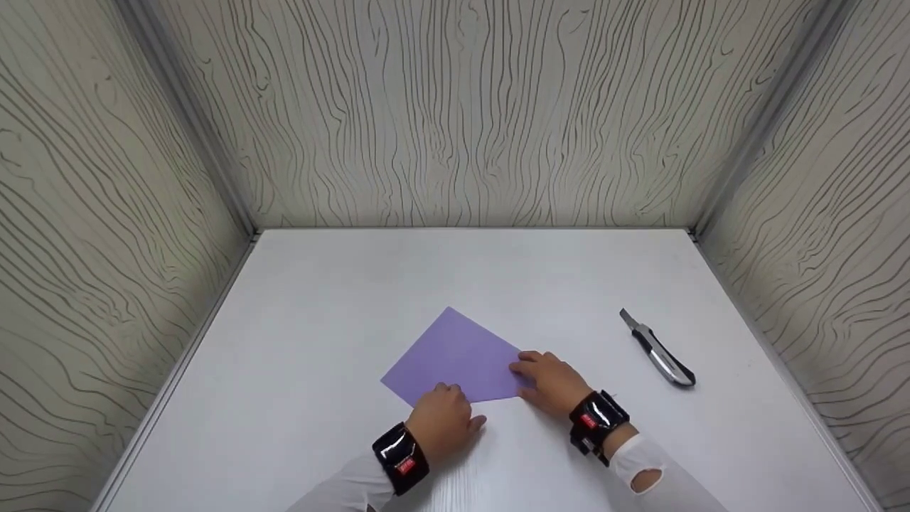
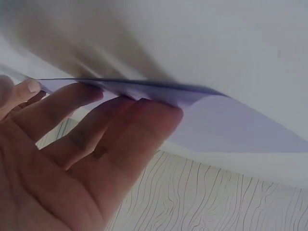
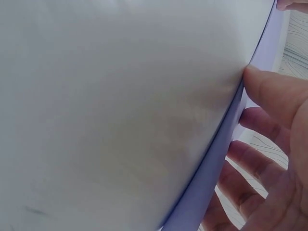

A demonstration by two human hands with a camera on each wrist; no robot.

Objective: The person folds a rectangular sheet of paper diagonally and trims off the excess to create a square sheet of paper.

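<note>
On the white surface (image 1: 327, 299), toward its near side, lies a purple paper sheet (image 1: 455, 348); the left hand (image 1: 442, 423) rests loosely bent fingers at its near edge, and the right hand (image 1: 553, 380) spreads fingers over its right corner, thumb at the edge. Judged light, thin, easily creased, apt to slide; best steadied by gentle fingertip pressure, lifted at corners or edges

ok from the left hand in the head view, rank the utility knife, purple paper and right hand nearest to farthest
1. Purple paper: touching the left hand, mostly ahead of it
2. Right hand: to its right, at the paper's right end
3. Utility knife: farther right, beyond the right hand
</note>
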